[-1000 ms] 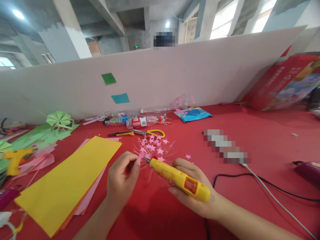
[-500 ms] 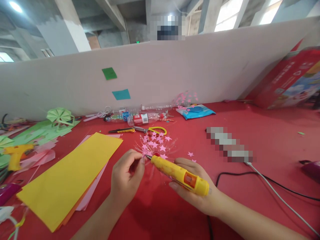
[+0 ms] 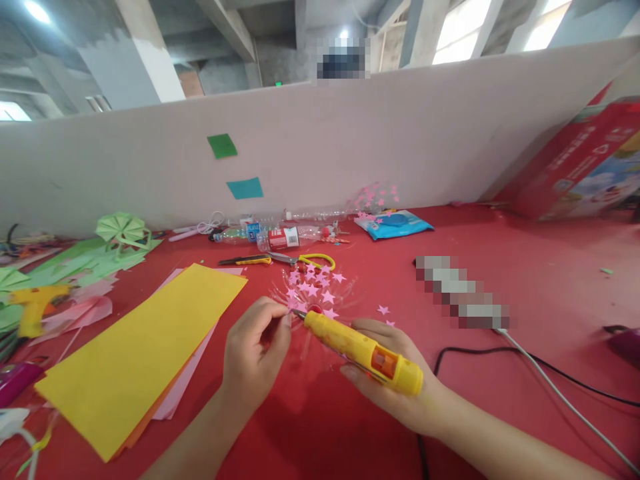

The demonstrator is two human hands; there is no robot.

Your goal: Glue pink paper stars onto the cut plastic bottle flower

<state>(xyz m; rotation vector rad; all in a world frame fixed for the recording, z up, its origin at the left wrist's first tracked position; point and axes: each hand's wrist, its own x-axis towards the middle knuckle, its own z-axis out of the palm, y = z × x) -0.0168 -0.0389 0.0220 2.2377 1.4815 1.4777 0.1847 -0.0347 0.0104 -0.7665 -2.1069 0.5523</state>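
My right hand (image 3: pixel 390 380) is wrapped round a yellow glue gun (image 3: pixel 363 350), its metal tip pointing left. That tip reaches the fingertips of my left hand (image 3: pixel 260 340), which are pinched together; whatever they hold is too small to make out, perhaps hidden by the fingers. Just behind both hands lies a clear plastic piece with thin spread strips, with several pink stars (image 3: pixel 313 291) on it and a red ring near its middle. A few loose pink stars (image 3: pixel 383 310) rest on the red table to its right.
Yellow paper sheets (image 3: pixel 145 353) lie at the left, near another yellow glue gun (image 3: pixel 35 310). Scissors (image 3: pixel 317 260), a cutter (image 3: pixel 245 260), plastic bottles (image 3: pixel 284 238) and a blue packet (image 3: pixel 395 225) lie behind. Cables (image 3: pixel 540 363) cross the right side.
The whole view has shifted slightly. Both hands and the glue gun keep nearly the same pose, with the tip still at my left fingertips.
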